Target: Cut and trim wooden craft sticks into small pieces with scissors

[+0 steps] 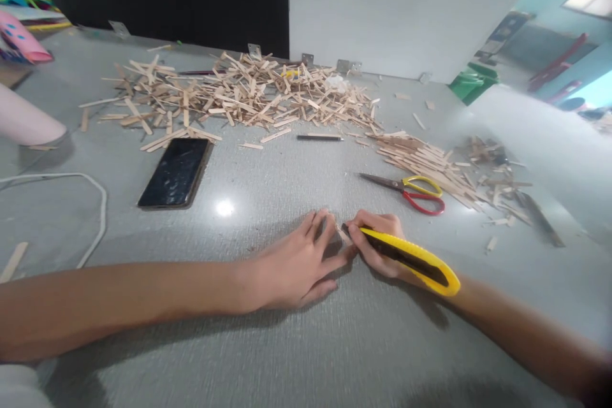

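My right hand is closed around a yellow and black box cutter, gripped like a pen with its tip pointing left and down. Just left of it, my left hand lies low over the table, its fingertips holding a small wooden craft stick down on the surface. The cutter's tip is at or very close to this stick; the fingers hide most of the blade. Beyond my right hand lie scissors with one yellow and one red handle.
A large heap of craft sticks spreads along the back, with a neater pile to the right. A phone, a dark thin rod, a white cable and a metal strip lie on the grey table.
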Demonstrator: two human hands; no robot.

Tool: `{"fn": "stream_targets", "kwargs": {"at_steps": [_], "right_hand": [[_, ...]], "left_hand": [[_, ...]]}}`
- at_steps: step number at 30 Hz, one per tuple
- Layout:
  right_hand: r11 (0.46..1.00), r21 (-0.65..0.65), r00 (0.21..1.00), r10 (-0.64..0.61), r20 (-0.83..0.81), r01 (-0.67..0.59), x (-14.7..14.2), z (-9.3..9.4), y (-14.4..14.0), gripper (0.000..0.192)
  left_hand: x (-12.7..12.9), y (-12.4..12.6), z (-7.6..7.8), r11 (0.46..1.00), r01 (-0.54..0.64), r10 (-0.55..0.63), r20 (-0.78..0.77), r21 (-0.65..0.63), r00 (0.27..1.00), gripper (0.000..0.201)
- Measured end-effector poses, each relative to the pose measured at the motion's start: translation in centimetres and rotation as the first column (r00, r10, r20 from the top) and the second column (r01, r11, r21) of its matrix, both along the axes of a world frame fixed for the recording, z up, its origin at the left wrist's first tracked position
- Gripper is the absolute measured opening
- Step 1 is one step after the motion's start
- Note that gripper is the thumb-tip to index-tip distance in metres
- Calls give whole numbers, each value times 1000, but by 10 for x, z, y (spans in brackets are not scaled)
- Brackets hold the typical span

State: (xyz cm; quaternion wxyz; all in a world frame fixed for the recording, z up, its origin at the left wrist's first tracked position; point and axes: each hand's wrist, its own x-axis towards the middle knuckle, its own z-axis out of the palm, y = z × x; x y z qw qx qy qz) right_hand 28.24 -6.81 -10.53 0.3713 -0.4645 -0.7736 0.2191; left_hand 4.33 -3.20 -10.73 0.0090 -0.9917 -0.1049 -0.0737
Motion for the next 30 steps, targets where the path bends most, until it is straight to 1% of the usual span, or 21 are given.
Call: {"fn": "stream_targets", "kwargs": {"at_steps": [6,8,10,13,15,18,20,21,23,25,27,28,30], "right_hand": [[1000,-13,1000,-4,-8,4,1,-1,-1,26],[1000,-15,1000,-11,-11,11,1,0,-1,23],[999,-13,999,-35,-24,35,1,2,-2,21],[993,-9,991,-119,-65,118,-1,5,-4,19],[984,-5,980,-180,-87,180,-2,6,-4,16],[970,-8,966,-241,-92,241,-3,4,-2,13],[965,-21,961,-263,-89,262,-2,2,0,11],[963,-30,959,-269,-89,267,-2,2,1,10],[963,-50,959,-268,-90,265,-1,1,2,11],[964,-75,961,-261,-95,255,-1,2,2,11],[963,-107,960,-259,-102,248,-1,3,2,14],[961,-124,959,-262,-107,248,-2,4,2,17],[954,-159,955,-273,-116,254,-3,5,1,21]], "left_hand": [[-1,1,0,1000,0,0,15,-9,1000,62],[-2,2,-2,1000,7,-7,24,-17,1000,64],[-4,1,-5,1000,-17,18,29,-14,999,70],[-5,-3,-8,995,-101,101,17,14,995,75],[-5,-9,-7,987,-158,158,0,29,987,77],[-3,-20,-2,965,-260,261,-17,43,965,78],[-3,-28,3,943,-329,331,-21,53,944,77],[-3,-31,4,936,-345,347,-16,64,938,76],[-3,-36,6,943,-323,323,15,79,946,67],[-3,-38,5,971,-233,228,74,57,971,56],[-3,-37,2,991,-133,129,150,15,980,45],[-3,-36,2,995,-104,103,185,-4,977,41],[-3,-34,1,994,-100,105,220,-33,970,38]]}}
